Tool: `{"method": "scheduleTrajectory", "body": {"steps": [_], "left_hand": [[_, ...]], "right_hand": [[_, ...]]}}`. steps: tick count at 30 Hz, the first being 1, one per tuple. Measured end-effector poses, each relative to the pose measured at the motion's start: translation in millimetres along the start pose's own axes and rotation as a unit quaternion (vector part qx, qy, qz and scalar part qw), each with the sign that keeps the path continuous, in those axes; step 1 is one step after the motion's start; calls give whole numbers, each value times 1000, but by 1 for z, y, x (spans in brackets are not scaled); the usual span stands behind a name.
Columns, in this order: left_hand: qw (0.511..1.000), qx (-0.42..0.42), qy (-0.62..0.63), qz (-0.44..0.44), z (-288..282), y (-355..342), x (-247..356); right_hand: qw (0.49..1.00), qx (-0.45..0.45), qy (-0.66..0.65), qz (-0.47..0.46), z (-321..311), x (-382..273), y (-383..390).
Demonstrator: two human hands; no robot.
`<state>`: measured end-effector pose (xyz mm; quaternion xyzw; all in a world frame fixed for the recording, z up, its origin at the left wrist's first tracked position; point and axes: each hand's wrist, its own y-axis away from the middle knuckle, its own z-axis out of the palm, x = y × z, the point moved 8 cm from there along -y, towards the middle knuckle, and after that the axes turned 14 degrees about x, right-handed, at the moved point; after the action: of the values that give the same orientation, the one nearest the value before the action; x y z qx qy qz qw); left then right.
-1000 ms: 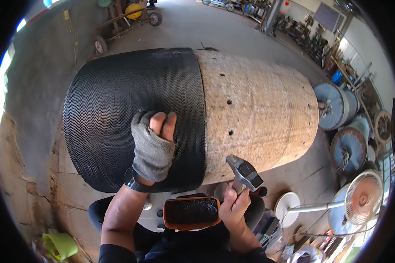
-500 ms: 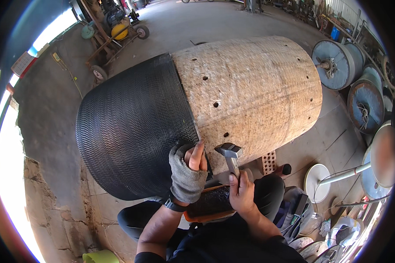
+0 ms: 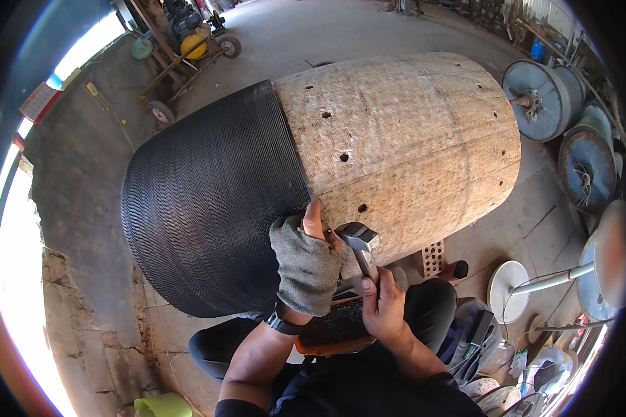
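In front of me lies a large wooden drum (image 3: 403,139) with several dark holes. Its left part wears a black covering (image 3: 202,194) of dense, fine ridged rows. My left hand (image 3: 305,264), in a grey glove with bare fingertips, rests at the covering's near right edge. Its fingers are bent together there; what they pinch, if anything, is hidden. My right hand (image 3: 384,306) grips a hammer (image 3: 362,251) by the handle, its head up against the drum right beside my left fingers. Below, between my legs, sits an orange tray (image 3: 334,346) with dark contents, partly covered by my hands.
A perforated brick (image 3: 433,258) stands by the drum's near right side. Metal spools (image 3: 535,101) line the right, with a white disc (image 3: 508,292) on a pipe closer in. A wheeled cart (image 3: 188,62) stands far left; a yellow-green container (image 3: 161,406) lies near left.
My left hand has shifted slightly right and its fingers have bent further in. The hammer head has come left, close to those fingers. The drum sits a little differently in view.
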<state>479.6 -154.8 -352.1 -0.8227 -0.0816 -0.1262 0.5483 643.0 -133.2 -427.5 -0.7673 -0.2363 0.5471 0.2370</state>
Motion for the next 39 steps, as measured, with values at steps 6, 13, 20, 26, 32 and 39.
{"method": "scheduleTrajectory", "body": {"steps": [6, 13, 20, 26, 32, 39], "left_hand": [[995, -57, 22, -73, 8, 8, -10], [993, -53, 29, -106, 1, 20, -7], [974, -214, 34, 60, -7, 115, 30], [930, -310, 187, 56, 35, 214, 41], [948, -274, 161, -25, 56, 243, 31], [925, -341, 126, -110, 62, 252, 26]], "right_hand": [[996, -42, 75, -15, 5, 0, -6], [994, -44, 100, -26, 0, -10, -8], [988, -80, 134, -18, 16, 4, -5], [994, 60, -80, -45, -5, 7, 11], [996, -48, 62, -44, 14, 3, 2], [988, -27, 130, -80, 19, -1, 1]]}}
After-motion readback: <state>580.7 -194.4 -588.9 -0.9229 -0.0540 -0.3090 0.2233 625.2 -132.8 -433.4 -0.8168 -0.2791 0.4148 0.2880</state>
